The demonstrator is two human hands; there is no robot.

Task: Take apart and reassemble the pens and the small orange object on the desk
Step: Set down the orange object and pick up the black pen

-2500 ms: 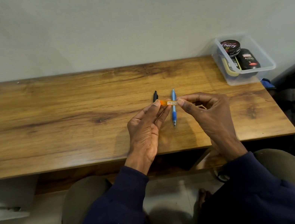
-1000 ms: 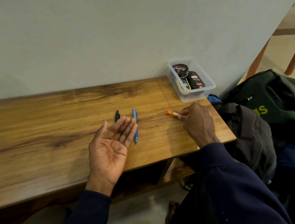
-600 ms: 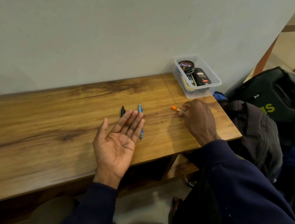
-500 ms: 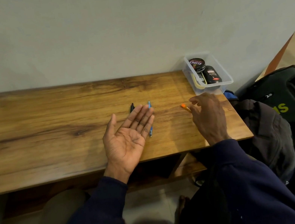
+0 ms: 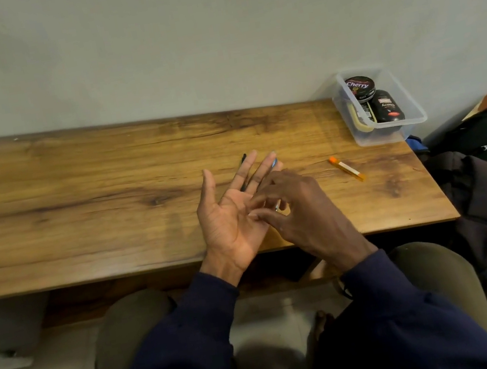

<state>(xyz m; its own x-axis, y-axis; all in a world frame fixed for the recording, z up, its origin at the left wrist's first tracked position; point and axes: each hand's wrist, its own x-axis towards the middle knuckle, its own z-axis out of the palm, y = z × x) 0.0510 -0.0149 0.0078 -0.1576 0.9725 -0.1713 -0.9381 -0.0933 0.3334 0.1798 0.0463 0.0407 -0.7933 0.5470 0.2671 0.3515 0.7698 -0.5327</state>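
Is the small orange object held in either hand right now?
No, the small orange object lies alone on the desk, to the right of the left hand and right hand, touched by neither.

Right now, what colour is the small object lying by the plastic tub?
The small object is orange with a pale label along its middle; head view.

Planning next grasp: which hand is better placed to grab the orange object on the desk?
Right, likely. The orange object lies on the desk to the right of the right hand; the left hand, palm-up, sits farther, with the right hand between.
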